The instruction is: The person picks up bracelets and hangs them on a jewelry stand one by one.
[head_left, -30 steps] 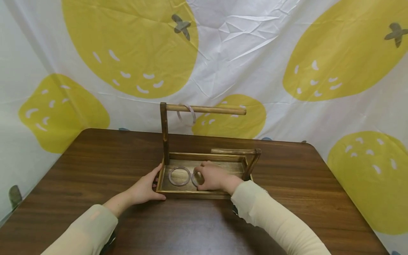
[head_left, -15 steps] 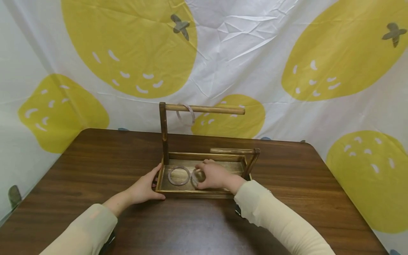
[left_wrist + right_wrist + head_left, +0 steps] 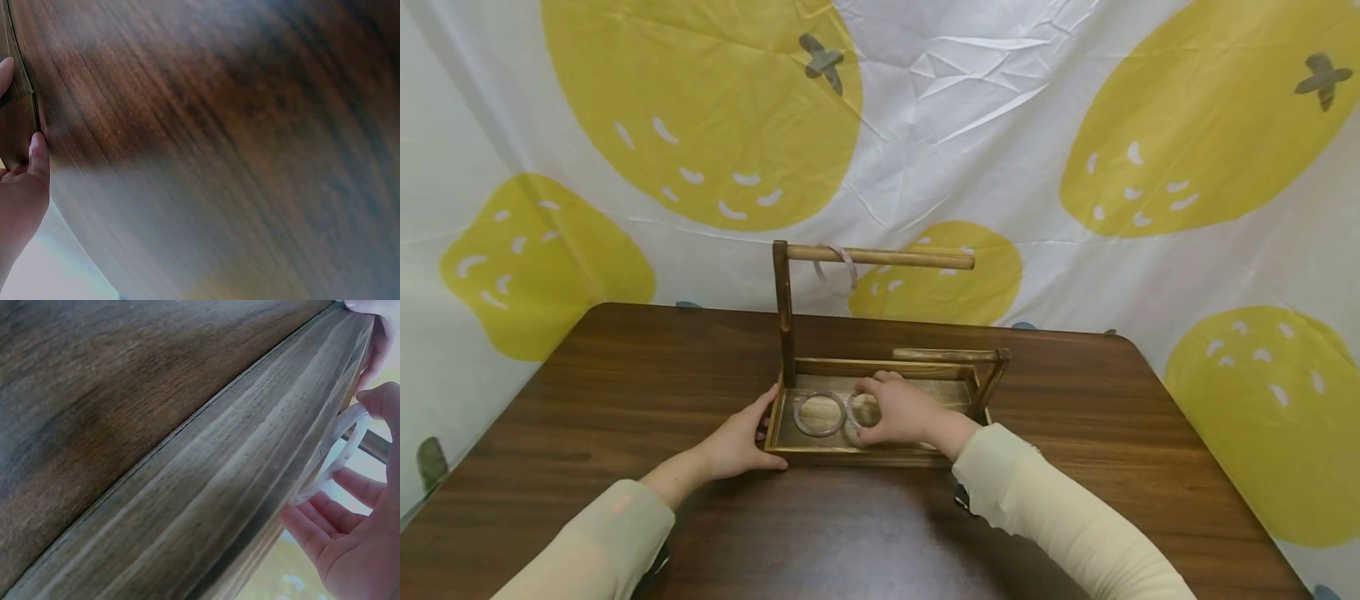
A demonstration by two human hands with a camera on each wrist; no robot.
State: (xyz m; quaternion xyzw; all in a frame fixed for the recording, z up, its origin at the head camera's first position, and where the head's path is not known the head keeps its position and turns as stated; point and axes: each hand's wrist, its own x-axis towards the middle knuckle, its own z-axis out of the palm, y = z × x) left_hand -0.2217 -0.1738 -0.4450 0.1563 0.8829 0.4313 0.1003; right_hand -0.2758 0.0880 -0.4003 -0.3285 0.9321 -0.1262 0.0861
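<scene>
Lemon-print cloth (image 3: 970,125) hangs behind the dark wood-grain table (image 3: 775,533) at which you work. Change noted: over the past second, the held bangle (image 3: 361,432) has come slightly toward the flat bangle (image 3: 820,433) and now appears lifted from the tray floor. I judge that pickup is under way, though little clearance is gained. Your right hand (image 3: 906,412) pinches it between thumb and fingers, within the tray outline. Your left hand (image 3: 741,442) grips the left end of the wooden tray (image 3: 865,457), thumb along its front wall. Count: three bangles, being one in hand, one lying on the tray floor and one hanging bangle (image 3: 852,268) on the upper bar (image 3: 917,259). Two posts, left (image 3: 784,317) and right (image 3: 991,387); two bars, the lower bar (image 3: 932,356) bearing no bangle.
</scene>
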